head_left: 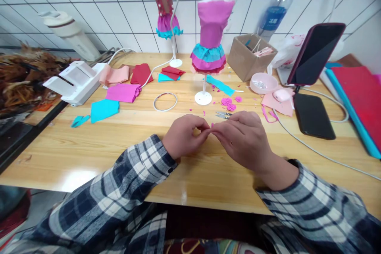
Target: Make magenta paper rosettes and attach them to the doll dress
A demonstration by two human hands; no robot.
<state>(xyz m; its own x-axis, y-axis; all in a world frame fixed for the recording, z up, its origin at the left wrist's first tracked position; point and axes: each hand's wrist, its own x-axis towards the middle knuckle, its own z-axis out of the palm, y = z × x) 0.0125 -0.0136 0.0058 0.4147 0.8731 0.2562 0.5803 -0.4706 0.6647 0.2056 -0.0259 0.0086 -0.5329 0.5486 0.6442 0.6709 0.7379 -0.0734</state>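
The person's right hand (248, 139) is pinched on a tiny pink scrap (212, 125) above the table (89, 143); the left hand (187, 137), pinched together too, meets it, though whether it also clasps the scrap cannot be told. Just beyond lie small scissors (222, 115), then pink rosettes (228, 103), and farther back stands a clothed mannequin (212, 24)

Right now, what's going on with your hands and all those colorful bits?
A person in a plaid shirt has the fingers of the left hand and right hand pinched together at a tiny pink bit, too small to make out. Small snips lie on the table, just beyond the right hand. Past them are crinkled pink pieces and a blue strip. A little dress form stands behind, wearing a pink top and a ruffled skirt.
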